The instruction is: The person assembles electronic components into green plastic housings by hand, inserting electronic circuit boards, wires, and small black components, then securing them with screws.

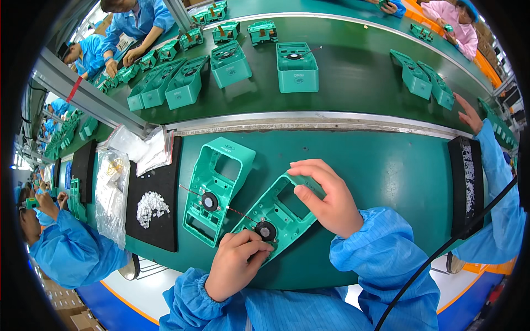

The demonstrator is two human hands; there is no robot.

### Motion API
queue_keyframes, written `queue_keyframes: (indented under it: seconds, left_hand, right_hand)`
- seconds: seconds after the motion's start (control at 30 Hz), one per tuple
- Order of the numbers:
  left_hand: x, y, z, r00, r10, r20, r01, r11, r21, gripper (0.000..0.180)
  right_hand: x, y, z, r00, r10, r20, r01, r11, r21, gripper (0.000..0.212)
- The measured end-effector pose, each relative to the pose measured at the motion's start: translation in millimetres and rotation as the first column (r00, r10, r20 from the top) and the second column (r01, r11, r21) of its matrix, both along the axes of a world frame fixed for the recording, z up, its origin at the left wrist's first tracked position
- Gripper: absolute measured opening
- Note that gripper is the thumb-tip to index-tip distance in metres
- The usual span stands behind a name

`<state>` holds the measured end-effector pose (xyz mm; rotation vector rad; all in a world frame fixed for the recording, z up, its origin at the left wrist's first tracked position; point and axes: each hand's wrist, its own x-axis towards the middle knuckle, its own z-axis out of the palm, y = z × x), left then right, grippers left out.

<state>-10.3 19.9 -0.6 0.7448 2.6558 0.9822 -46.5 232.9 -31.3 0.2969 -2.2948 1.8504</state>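
Observation:
A green plastic housing point(290, 222) lies tilted in front of me, its hollow side up. Inside its near end sits a round black speaker point(265, 230) with a red and black wire. My right hand point(330, 199) grips the housing's far right end, thumb over the wall and fingers along the rim. Beside the speaker, my left hand point(240, 260) is closed in a pinch at the near edge; whatever its fingertips hold is hidden. A second green housing point(227, 165), also fitted with a speaker point(210, 202), rests to the left, touched by neither hand.
Left of the housings, a black mat point(165, 231) bears a pile of small white parts point(151, 208) and plastic bags point(113, 187). Another black mat point(459, 182) lies at right, near a co-worker's arm point(491, 204). Beyond the metal rail point(309, 124), green housings point(298, 77) stand on a conveyor.

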Motion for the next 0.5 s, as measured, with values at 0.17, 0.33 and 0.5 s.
queue_keyframes:
  seconds: [0.17, 0.33, 0.5]
  left_hand:
    - [-2, 1, -4, 0.998, -0.012, -0.068, 0.013, 1.000, 0.012, 0.013]
    - [0, -4, -3, 0.996, -0.009, -0.094, 0.012, 0.999, 0.031, 0.012]
    - [0, -2, -9, 0.995, -0.049, -0.083, 0.054, 0.997, 0.059, 0.021]
  right_hand:
    - [-3, 1, 0, 1.000, 0.001, 0.004, -0.001, 1.000, 0.007, 0.021]
    - [-6, -3, 19, 0.956, -0.102, -0.277, 0.207, 0.901, 0.383, 0.027]
    - [-23, -5, 34, 0.854, 0.423, -0.302, 0.138, 0.374, 0.917, 0.016]
